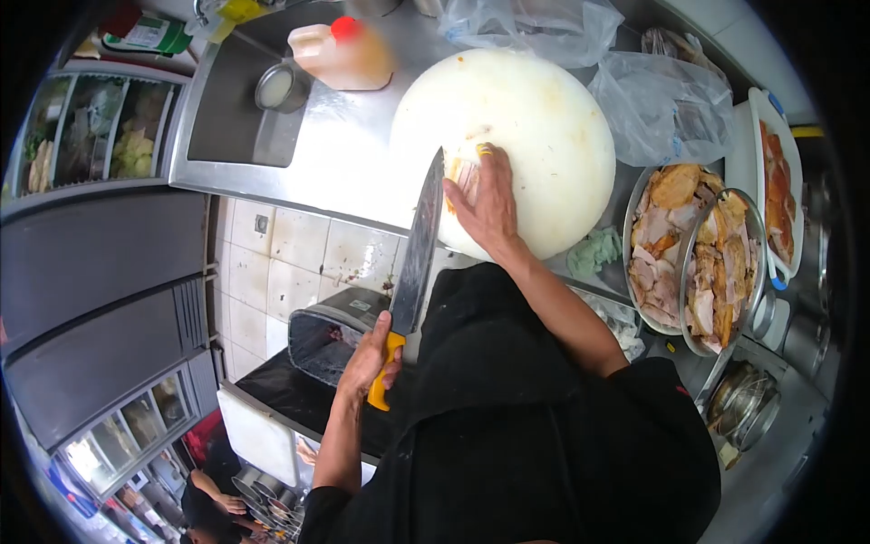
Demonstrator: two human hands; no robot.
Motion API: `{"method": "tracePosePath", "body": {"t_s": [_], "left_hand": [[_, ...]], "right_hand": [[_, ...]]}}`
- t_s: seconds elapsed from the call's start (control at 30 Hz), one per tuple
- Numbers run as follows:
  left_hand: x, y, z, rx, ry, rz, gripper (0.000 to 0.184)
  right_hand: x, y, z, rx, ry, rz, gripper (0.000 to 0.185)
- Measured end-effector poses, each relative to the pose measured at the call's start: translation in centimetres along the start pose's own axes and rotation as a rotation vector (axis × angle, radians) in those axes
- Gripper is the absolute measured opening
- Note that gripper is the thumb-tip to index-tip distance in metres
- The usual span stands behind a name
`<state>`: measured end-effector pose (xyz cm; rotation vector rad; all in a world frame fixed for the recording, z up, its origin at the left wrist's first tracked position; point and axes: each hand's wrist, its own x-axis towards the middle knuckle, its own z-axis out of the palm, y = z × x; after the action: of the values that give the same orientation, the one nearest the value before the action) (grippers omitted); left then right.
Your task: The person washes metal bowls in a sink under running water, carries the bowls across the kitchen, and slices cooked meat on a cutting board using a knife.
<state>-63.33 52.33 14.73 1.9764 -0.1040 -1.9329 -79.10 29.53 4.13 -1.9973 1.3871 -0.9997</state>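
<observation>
One pale, pinkish piece of meat with orange-brown edges (466, 179): lies on a thick, round, white chopping board (557, 127), near its left edge, partly covered by the right hand (488, 199); it looks sliced, though the hand hides too much to be sure.
Right hand: palm down on the meat, fingers extended and close together, thumb spread to the left.
Left hand (369, 358): fingers curled closed around a knife handle.
Long knife with a broad steel blade and orange-yellow handle (420, 249): points away from the body, its tip just beside the meat.
Brushed steel counter (340, 159): bears the board and, farther off to the left, a plastic jug with a red cap (337, 56).
Crumpled pale-green cloth (595, 253): near the board's right edge.
Two oval metal trays of cut meat (762, 263): overlapping, right of the cloth.
Grey bin with a dark liner (313, 340): near the left hand, below the counter.
Another person (213, 494): lower left, well apart.
</observation>
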Motion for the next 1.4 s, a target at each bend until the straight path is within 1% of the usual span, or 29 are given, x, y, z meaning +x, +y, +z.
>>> {"method": "tracePosePath", "body": {"t_s": [0.07, 0.13, 0.17, 0.27, 0.3, 0.37, 0.4, 0.47, 0.5, 0.6, 0.7, 0.8, 0.83, 0.9, 0.97, 1.0, 1.07, 1.1, 1.17, 1.2, 1.23, 1.27, 1.3, 1.33, 1.37, 1.4], "left_hand": [[0.8, -0.1, 0.0, -0.051, -0.052, -0.064, 0.073], [1.9, -0.4, 0.5, -0.047, -0.122, -0.042, 0.072], [2.3, -0.1, 0.9, -0.045, -0.155, -0.035, 0.072], [2.9, 1.1, 2.1, -0.02, -0.194, -0.006, 0.072], [2.9, 1.7, 2.5, -0.007, -0.197, 0.001, 0.071], [2.7, 3.7, 3.1, 0.008, -0.221, -0.017, 0.07], [2.6, 5.2, 3.6, 0.034, -0.229, 0.011, 0.069], [2.0, 8.4, 4.7, 0.082, -0.235, 0.062, 0.068], [1.6, 10.7, 5.7, 0.139, -0.214, 0.149, 0.067], [1.8, 17.8, 8.2, 0.182, -0.242, 0.262, 0.065], [2.7, 24.2, 10.4, 0.167, -0.316, 0.33, 0.062], [5.0, 28.0, 10.4, -0.066, -0.505, 0.195, 0.06], [5.8, 28.6, 10.0, -0.163, -0.573, 0.142, 0.06], [6.9, 28.7, 9.1, -0.208, -0.577, 0.136, 0.06], [7.8, 27.9, 7.7, -0.28, -0.591, 0.099, 0.061], [8.0, 27.6, 7.0, -0.302, -0.637, 0.108, 0.061], [7.2, 27.2, 6.3, -0.311, -0.584, 0.106, 0.062], [7.1, 27.0, 5.7, -0.351, -0.59, 0.102, 0.063], [7.0, 25.9, 5.1, -0.376, -0.633, 0.096, 0.064], [6.4, 25.3, 4.8, -0.383, -0.665, 0.116, 0.065], [5.9, 24.5, 4.6, -0.357, -0.677, 0.096, 0.066], [5.3, 23.8, 4.1, -0.342, -0.683, 0.093, 0.067], [4.8, 22.7, 3.6, -0.302, -0.649, 0.129, 0.068], [4.2, 21.3, 3.4, -0.267, -0.613, 0.172, 0.069], [3.1, 20.2, 3.5, -0.198, -0.477, 0.194, 0.07], [2.4, 19.3, 3.4, -0.152, -0.38, 0.193, 0.069]], "right_hand": [[0.4, -0.8, 0.7, 0.027, 0.041, -0.048, 0.056], [0.6, -0.8, 1.3, 0.074, 0.039, -0.065, 0.047], [0.7, -1.3, 1.4, 0.142, 0.128, -0.046, 0.035], [1.1, -0.7, 1.3, 0.14, 0.18, -0.029, 0.033], [1.1, -0.8, 1.4, 0.159, 0.225, 0.029, 0.032], [2.3, -0.5, 0.5, 0.171, 0.273, 0.044, 0.032], [3.2, -0.3, 0.2, 0.182, 0.292, 0.054, 0.032], [6.5, 0.1, -1.8, 0.191, 0.384, 0.011, 0.032], [8.7, 0.3, -3.0, 0.203, 0.41, 0.017, 0.033], [16.6, 1.9, -5.8, 0.189, 0.538, -0.018, 0.033], [24.7, 5.1, -6.9, 0.205, 0.528, 0.075, 0.032], [31.1, 9.3, -5.4, 0.246, 0.4, 0.264, 0.031], [32.5, 11.7, -4.2, 0.136, 0.267, 0.33, 0.032], [33.9, 16.3, -1.5, -0.084, -0.01, 0.463, 0.032], [33.0, 18.4, 0.0, -0.259, -0.143, 0.41, 0.037], [32.5, 19.5, 0.0, -0.352, -0.209, 0.389, 0.04], [31.2, 18.5, 0.6, -0.452, -0.019, 0.221, 0.046], [31.2, 17.7, 0.5, -0.433, -0.024, 0.223, 0.044], [31.3, 16.2, -0.1, -0.397, -0.034, 0.226, 0.046], [30.3, 14.9, 1.0, -0.354, 0.239, 0.194, 0.05], [28.5, 11.6, -1.9, 0.086, 0.169, 0.242, 0.047], [26.2, 8.8, -4.1, 0.127, 0.269, 0.172, 0.044], [24.7, 6.3, -5.7, 0.171, 0.36, 0.081, 0.042], [22.9, 5.0, -7.4, 0.206, 0.375, 0.032, 0.043], [20.6, 3.9, -9.5, 0.24, 0.386, -0.021, 0.045], [18.0, 2.4, -12.1, 0.276, 0.395, -0.03, 0.043]]}}
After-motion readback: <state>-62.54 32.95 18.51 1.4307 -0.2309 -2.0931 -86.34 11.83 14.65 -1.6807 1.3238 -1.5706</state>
